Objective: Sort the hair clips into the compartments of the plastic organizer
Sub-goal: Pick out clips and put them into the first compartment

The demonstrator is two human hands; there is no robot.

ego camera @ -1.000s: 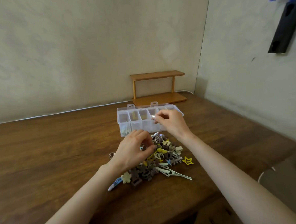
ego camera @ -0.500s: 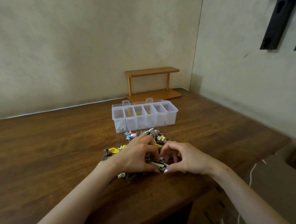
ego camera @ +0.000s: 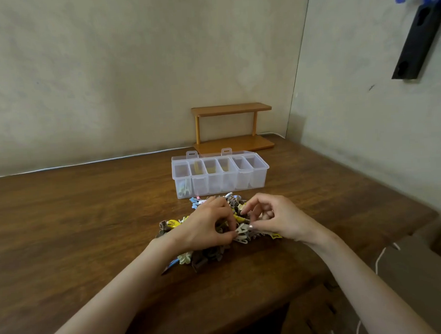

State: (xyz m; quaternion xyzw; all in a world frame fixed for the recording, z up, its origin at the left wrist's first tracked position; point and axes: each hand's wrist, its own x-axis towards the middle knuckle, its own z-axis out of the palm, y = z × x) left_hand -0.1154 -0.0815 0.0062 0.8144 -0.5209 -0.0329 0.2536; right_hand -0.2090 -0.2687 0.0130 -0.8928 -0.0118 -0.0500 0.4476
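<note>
Head view, and we're looking down at the organizer [ego camera: 220, 177], lid open, standing on the table [ego camera: 77, 225]. Just in front of it, on our near side, lies the heap of clips [ego camera: 206, 257]: brown, yellow, blue and pale ones all tangled together. Both hands are down on that heap.

Left hand [ego camera: 207, 228] is on the heap's left half, fingers curled tight, its fingertips pinching a white clip [ego camera: 242, 232] at the near edge of the heap. Right hand [ego camera: 275, 217] comes in from the other side, fingers curled in, thumb tip pressed to that same white clip. So we've got one clip gripped between two hands, well short of the organizer and not over any compartment.

Inside the organizer, the leftmost compartment holds a few pale clips [ego camera: 183, 190]. What the other compartments hold we can't tell through the cloudy plastic.

Behind the organizer stands a small wooden shelf [ego camera: 232, 128], near the wall. A white cord [ego camera: 86, 163] runs along the table's far edge, left of the organizer.
</note>
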